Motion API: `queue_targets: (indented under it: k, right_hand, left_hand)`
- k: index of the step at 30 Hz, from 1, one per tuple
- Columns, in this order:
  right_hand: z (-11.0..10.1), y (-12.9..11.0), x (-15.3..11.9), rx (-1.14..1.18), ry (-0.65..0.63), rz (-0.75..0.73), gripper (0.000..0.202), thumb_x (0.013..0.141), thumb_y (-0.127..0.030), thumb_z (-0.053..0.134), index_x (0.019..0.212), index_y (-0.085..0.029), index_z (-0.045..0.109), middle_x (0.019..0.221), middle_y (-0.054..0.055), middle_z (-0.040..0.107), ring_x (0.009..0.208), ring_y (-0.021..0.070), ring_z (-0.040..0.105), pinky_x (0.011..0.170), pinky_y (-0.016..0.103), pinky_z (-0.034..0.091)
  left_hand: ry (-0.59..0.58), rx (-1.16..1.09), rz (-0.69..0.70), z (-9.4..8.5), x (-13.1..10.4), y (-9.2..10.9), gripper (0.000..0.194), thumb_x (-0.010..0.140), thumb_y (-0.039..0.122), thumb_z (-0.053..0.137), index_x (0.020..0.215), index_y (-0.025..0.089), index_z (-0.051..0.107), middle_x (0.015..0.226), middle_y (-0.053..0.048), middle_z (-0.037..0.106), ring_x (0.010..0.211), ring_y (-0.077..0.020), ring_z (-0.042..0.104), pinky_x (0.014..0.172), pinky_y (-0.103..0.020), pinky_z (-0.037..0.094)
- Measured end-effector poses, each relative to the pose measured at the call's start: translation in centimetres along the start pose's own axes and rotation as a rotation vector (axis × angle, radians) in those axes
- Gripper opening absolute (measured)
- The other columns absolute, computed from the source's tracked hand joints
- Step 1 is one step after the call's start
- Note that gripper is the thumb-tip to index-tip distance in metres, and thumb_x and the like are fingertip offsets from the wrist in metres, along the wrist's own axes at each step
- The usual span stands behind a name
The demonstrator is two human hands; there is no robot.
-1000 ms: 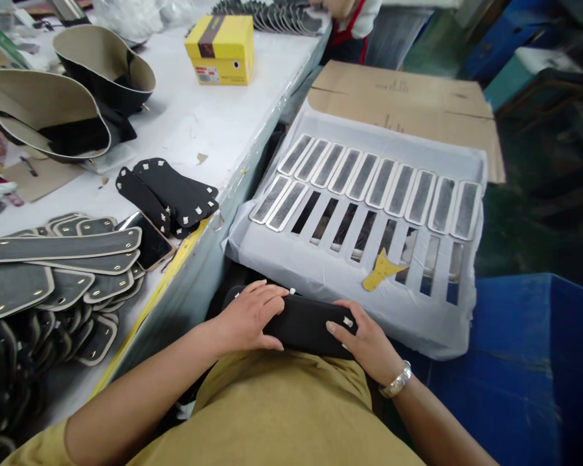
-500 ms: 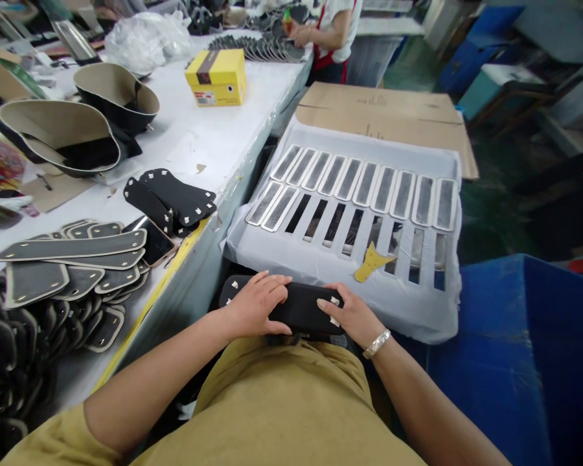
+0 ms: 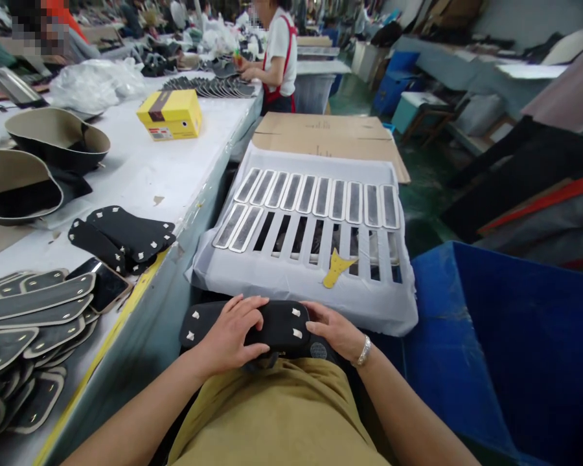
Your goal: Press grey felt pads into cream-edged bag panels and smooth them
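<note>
A black elongated panel [image 3: 278,321] with white tabs at its rounded ends lies level just above my lap. My left hand [image 3: 236,331] grips it around the middle, fingers over the far edge and thumb along the near one. At its right end, my right hand [image 3: 334,330] pinches the edge with the thumb on top; the fingers beneath are hidden. Similar black panels [image 3: 131,233] with white tabs lie on the table to the left. Beyond my hands is a cloth-covered frame [image 3: 282,275] bearing pale-bordered dark strips [image 3: 322,196] and a yellow cut-out piece [image 3: 338,268].
A phone [image 3: 107,282] and a heap of grey trimmed pieces [image 3: 34,317] occupy the left table. A yellow box [image 3: 170,115] and boot-like shells [image 3: 58,139] stand farther back. A blue bin [image 3: 447,362] is on the right; a co-worker [image 3: 278,55] stands beyond.
My view has swung upward and to the right. My right hand has shifted outward to the panel's end, uncovering its white tabs. My left hand keeps its hold.
</note>
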State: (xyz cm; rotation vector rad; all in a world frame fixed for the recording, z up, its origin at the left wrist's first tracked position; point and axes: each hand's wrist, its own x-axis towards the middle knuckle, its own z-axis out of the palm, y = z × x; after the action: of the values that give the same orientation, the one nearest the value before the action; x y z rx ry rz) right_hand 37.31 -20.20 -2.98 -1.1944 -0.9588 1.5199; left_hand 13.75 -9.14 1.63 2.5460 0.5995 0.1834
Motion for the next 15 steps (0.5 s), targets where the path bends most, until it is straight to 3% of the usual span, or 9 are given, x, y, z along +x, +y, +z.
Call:
queue_targets:
  k: [10, 15]
  right_hand:
    - [0.0, 0.1, 0.1, -0.194, 0.105, -0.05, 0.04, 0.077, -0.033, 0.059, 0.114, -0.017, 0.056, 0.113, 0.007, 0.061, 0.104, 0.0216, 0.056, 0.094, 0.039, 0.043]
    - [0.3, -0.8, 0.3, -0.325, 0.148, -0.044, 0.035, 0.08, -0.031, 0.054, 0.111, -0.016, 0.06, 0.11, 0.007, 0.063, 0.101, 0.0214, 0.057, 0.093, 0.038, 0.043]
  left_hand:
    - [0.037, 0.033, 0.077, 2.5, 2.8, 2.3, 0.023, 0.069, 0.034, 0.065, 0.077, 0.021, 0.047, 0.132, -0.01, 0.048, 0.127, -0.0273, 0.036, 0.107, -0.051, 0.021]
    - [0.025, 0.026, 0.042, 2.5, 3.4, 2.7, 0.023, 0.071, 0.035, 0.062, 0.077, 0.021, 0.045, 0.13, -0.01, 0.05, 0.123, -0.0245, 0.041, 0.108, -0.048, 0.02]
